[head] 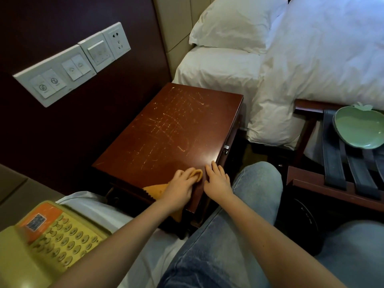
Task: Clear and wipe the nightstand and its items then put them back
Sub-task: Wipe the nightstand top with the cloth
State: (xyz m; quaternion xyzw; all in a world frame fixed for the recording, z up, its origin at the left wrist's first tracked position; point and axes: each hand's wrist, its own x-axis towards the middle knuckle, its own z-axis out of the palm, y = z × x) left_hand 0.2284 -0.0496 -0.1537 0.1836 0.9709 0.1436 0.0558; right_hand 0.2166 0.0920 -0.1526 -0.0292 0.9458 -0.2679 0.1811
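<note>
The dark red nightstand (166,129) has a scratched, bare top. At its near edge my left hand (180,188) grips a bunched orange cloth (196,173); part of the cloth hangs over the front corner. Just to the right, my right hand (217,178) rests flat on the top with fingers straight. A yellow telephone (52,242) lies on white bedding at the lower left. A green apple-shaped dish (361,129) sits on a strapped luggage rack (336,163) at the right.
A white bed with pillow and duvet (311,59) lies behind the nightstand. A panel of wall switches and a socket (70,65) is on the dark wall at the left. My jeans-clad knees (239,235) fill the foreground, close to the nightstand's front.
</note>
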